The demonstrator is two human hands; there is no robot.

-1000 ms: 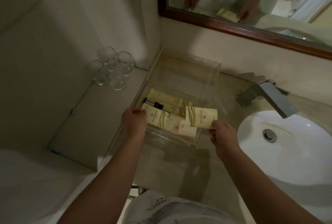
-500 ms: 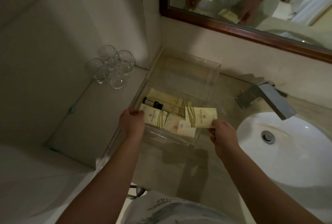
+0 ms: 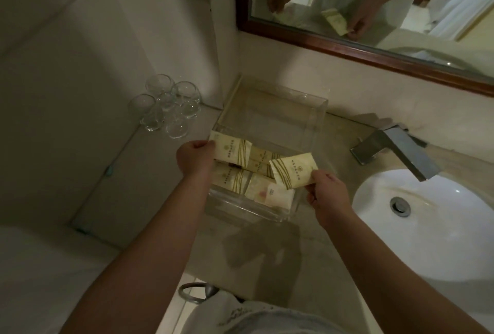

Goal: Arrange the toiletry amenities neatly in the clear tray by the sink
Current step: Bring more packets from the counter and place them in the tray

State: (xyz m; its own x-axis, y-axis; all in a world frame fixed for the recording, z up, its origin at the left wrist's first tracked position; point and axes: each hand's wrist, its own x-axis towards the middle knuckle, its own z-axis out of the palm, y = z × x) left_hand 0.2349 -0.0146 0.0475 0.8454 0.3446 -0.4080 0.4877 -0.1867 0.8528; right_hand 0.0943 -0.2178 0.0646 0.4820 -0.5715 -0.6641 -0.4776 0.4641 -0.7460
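Observation:
A clear plastic tray sits on the counter left of the sink. Several cream amenity packets with green stripes lie in its near half, along with a pale sachet. My left hand pinches one striped packet and holds it lifted over the tray's left side. My right hand grips a second striped packet by its corner, raised over the tray's right side. A dark bottle underneath is mostly hidden by the left packet.
Several upturned drinking glasses stand on the ledge to the left. A square metal faucet overhangs the white sink on the right. A wood-framed mirror hangs above. A metal ring shows below the counter edge.
My left hand has lifted a striped packet up and to the left out of the tray. My right hand has tilted its packet and raised it slightly.

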